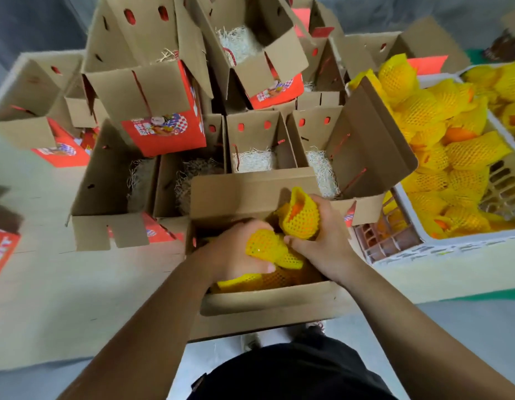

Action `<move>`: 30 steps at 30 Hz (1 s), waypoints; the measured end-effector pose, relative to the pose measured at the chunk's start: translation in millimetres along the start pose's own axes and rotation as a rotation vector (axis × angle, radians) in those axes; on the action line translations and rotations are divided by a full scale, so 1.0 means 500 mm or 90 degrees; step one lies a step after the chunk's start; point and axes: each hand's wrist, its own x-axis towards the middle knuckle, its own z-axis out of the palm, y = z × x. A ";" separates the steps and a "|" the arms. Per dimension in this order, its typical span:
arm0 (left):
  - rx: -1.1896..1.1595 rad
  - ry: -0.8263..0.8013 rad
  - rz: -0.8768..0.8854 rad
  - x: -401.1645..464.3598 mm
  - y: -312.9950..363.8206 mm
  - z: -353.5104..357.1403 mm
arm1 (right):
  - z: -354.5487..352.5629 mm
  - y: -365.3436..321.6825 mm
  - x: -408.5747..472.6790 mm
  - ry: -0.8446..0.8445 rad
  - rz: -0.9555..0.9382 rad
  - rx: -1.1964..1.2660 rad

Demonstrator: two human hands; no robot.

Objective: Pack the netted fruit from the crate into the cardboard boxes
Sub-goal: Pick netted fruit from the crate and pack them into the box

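Observation:
An open cardboard box (250, 192) stands right in front of me, with yellow-netted fruit (267, 280) lying in its bottom. My left hand (236, 252) grips one netted fruit (263, 245) inside the box. My right hand (322, 241) holds another netted fruit (301, 216) just above the box's right side, its orange skin showing through the open net end. A white crate (441, 246) at the right is heaped with many more netted fruit (452, 157).
Several open cardboard boxes (259, 140) with red printed sides and shredded-paper padding stand and lean behind the near box. A tall brown flap (374, 140) rises between those boxes and the crate. Pale floor sheeting (48, 284) lies at the left. My dark trousers show below.

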 end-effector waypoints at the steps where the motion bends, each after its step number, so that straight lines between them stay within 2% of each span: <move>1: 0.045 -0.012 0.015 0.014 0.005 0.015 | 0.003 0.000 0.003 -0.013 0.009 -0.003; 5: 0.286 -0.104 -0.016 0.046 -0.002 0.072 | 0.001 -0.014 0.004 -0.033 0.012 -0.058; 7: 0.360 -0.125 -0.015 0.050 -0.010 0.078 | -0.017 -0.032 0.004 -0.082 0.002 -0.150; 12: 0.459 -0.114 0.003 0.068 0.006 0.064 | -0.045 -0.087 0.005 -0.319 0.047 -0.489; 15: 0.521 -0.109 0.023 0.070 0.012 0.068 | -0.029 -0.101 0.013 -0.497 0.129 -0.690; 17: 0.498 -0.116 0.041 0.064 0.014 0.059 | -0.022 -0.109 0.021 -0.584 0.181 -0.758; 19: 0.433 -0.120 0.051 0.052 0.011 0.040 | -0.016 -0.109 0.025 -0.580 0.186 -0.791; 22: 0.331 -0.049 -0.016 0.017 -0.010 0.014 | 0.002 -0.097 0.020 -0.562 0.150 -0.784; 26: 0.482 -0.090 -0.095 -0.019 -0.025 0.007 | 0.030 -0.079 0.019 -0.555 0.181 -0.747; 30: 0.575 -0.094 -0.116 -0.029 -0.030 0.004 | 0.050 -0.076 0.022 -0.531 0.223 -0.811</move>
